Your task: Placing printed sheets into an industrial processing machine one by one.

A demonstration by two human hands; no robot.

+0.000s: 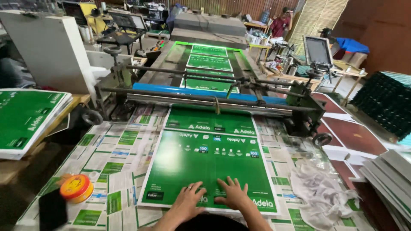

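Observation:
A large green printed sheet (205, 162) lies flat on the feed table, its far edge under the rollers (205, 100) of the machine. My left hand (188, 201) and my right hand (233, 194) both rest flat on the sheet's near edge, fingers spread, side by side. A ring shows on my left hand. More green sheets (209, 63) ride on the conveyor beyond the rollers.
Newspaper (111, 158) covers the table. A round orange-lidded tin (77, 187) and a dark block (52, 209) sit at the near left. A white rag (321, 192) lies at right. A stack of green sheets (25, 115) stands at left, grey boards (391, 177) at right. A person (280, 23) works at the back.

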